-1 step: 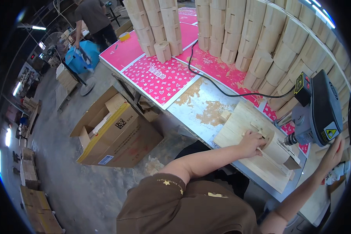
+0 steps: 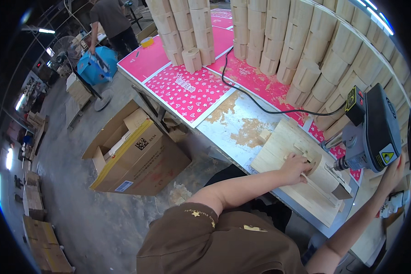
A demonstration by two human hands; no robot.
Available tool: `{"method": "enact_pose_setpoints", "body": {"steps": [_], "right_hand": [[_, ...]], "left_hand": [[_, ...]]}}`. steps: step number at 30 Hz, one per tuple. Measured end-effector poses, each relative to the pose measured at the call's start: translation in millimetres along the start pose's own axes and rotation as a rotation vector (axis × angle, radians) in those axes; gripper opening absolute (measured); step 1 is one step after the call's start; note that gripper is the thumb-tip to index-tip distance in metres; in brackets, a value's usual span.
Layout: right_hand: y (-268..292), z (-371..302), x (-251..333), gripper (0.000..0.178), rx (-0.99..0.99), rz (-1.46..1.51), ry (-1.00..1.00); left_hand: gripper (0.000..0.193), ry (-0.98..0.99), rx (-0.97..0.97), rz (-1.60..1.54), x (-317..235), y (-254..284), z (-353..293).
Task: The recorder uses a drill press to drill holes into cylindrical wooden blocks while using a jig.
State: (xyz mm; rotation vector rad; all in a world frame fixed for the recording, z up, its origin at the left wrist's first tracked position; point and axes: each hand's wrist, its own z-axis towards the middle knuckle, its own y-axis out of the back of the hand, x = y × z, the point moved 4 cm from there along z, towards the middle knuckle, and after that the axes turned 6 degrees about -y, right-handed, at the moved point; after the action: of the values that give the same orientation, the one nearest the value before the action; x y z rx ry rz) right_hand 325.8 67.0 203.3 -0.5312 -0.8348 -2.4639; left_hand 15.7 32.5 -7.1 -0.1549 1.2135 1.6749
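A pale hollow wooden cylinder [image 2: 323, 175] lies on its side in a plywood jig [image 2: 278, 157] on the bench. My left hand [image 2: 297, 168] is closed on the cylinder's near-left end, fingers curled at its opening. Over the cylinder's other end stands a small bench drill press [image 2: 380, 130], its chuck [image 2: 340, 164] close to the wood; whether the bit touches cannot be made out. My right hand [image 2: 392, 176] is raised against the right side of the drill's head. Its fingers are partly hidden there, and what they hold, if anything, does not show.
Tall stacks of wooden cylinders [image 2: 271, 36] line the back of the bench on pink sheets [image 2: 185, 89]. A black cable [image 2: 269, 111] crosses the sawdust [image 2: 249, 130]. An open cardboard box [image 2: 144, 157] stands left on the floor. Farther off, a person [image 2: 112, 20] handles a blue container [image 2: 96, 66].
My right hand sits slightly higher along the drill's side. My left hand and the cylinder look unmoved. In the background, the person's arm and the thing at the blue container have shifted a little.
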Motion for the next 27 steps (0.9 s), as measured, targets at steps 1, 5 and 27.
{"method": "enact_pose_setpoints", "body": {"steps": [1, 5, 27], "right_hand": [[-13, 29, -12, 0.032, 0.022, -0.06, 0.009], [-30, 45, -50, 0.041, 0.065, 0.121, 0.057], [-43, -171, 33, 0.03, 0.519, -0.288, 0.022]], "left_hand": [[0.058, 0.057, 0.075, -0.02, 1, -1, 1], [0.052, 0.155, 0.103, -0.128, -4, 1, 8], [0.035, 0.734, -0.178, -0.579, 26, 144, -44]]}}
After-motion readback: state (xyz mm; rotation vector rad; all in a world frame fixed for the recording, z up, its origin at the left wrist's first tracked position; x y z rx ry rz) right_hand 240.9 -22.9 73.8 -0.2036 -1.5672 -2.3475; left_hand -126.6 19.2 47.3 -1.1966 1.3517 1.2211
